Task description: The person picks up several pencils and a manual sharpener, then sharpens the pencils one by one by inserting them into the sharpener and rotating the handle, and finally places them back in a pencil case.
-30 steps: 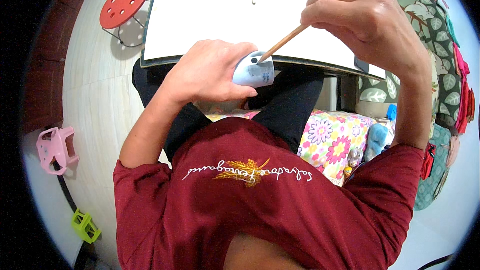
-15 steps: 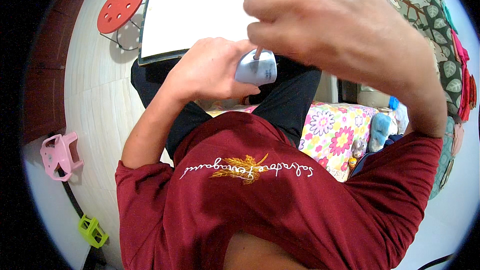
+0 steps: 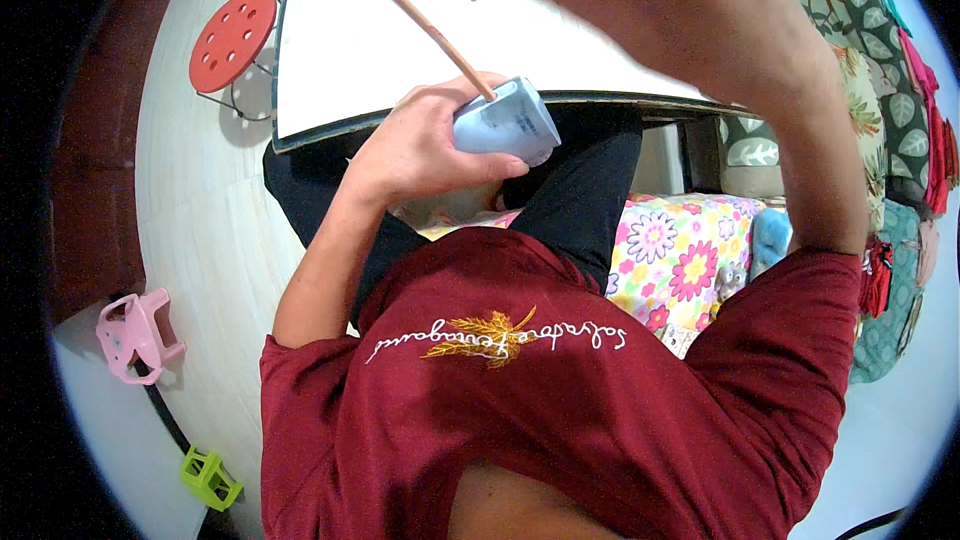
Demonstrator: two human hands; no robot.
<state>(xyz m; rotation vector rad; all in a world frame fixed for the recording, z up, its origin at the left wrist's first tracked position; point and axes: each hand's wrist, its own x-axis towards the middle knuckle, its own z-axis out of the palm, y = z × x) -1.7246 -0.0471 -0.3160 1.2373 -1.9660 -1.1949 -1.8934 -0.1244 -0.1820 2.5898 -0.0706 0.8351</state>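
Your right hand (image 3: 690, 30) is motion-blurred, fingertips smeared; left hand (image 3: 425, 145) hides half the pale blue carton (image 3: 505, 122).

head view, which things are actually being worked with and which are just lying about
In hand:
- pale blue sharpener-like container, held by the left hand
- brown pencil-like stick stuck in its top
- right hand, raised, open, holding nothing

Lying about:
- white table
- red stool
- pink stool
- green block
- floral cushion

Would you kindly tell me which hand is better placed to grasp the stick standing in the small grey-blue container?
Probably the right hand: it hangs open and free above the stick, while the left hand holds the container.
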